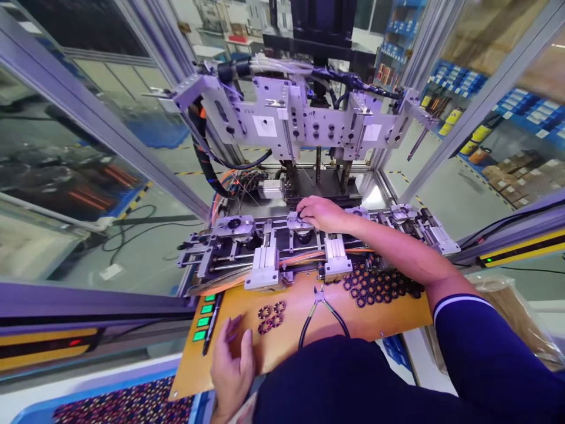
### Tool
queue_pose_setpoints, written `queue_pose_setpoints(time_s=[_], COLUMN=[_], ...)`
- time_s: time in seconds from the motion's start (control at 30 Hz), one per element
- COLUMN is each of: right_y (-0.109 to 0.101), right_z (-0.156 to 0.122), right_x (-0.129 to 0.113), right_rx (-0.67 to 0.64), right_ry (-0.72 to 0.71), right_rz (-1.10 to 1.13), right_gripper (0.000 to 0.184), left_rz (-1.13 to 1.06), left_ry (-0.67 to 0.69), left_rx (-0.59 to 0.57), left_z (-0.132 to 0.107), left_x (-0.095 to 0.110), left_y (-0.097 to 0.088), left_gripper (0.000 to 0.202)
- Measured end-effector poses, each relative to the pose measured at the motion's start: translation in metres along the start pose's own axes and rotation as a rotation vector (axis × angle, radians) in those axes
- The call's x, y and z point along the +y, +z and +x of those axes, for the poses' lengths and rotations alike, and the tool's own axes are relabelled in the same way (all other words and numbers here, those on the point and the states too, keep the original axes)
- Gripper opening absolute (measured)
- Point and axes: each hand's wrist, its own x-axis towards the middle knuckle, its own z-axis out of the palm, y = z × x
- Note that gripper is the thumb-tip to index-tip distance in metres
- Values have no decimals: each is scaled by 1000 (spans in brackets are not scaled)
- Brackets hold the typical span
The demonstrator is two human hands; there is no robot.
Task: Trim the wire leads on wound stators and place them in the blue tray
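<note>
My right hand (324, 215) reaches across to the middle metal fixture (304, 237) of the machine. Its fingertips are pinched together at a small dark round part on top of that fixture, mostly hidden by the fingers. My left hand (232, 362) hovers near the front left of the orange board (282, 347), fingers apart and holding nothing. Just right of it lie several ring-shaped motor stators (270, 318) with copper-coloured segments. Cutting pliers (319, 297) rest on the board, jaws pointing to the machine. More stators (375, 285) sit in rows at the right, below my forearm.
Another fixture (235, 225) stands left, one more (404, 213) right. A crossbeam (309, 123) hangs above. Green-lit buttons (203, 321) and a black pen-like tool (212, 324) are at the board's left. A blue bin (33, 414) of parts sits below left. Metal posts frame the sides.
</note>
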Motion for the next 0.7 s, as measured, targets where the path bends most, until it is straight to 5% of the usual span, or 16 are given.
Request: queue_pose_setpoints(time_s=[0.7], right_y=[-8], right_z=[6], right_x=[-25], right_rx=[-157], right_ry=[130], right_rz=[-254], right_gripper=[24], left_rz=[56], left_ry=[8], left_rx=[-16], left_z=[1], left_x=[10], left_y=[-1], left_gripper=[57])
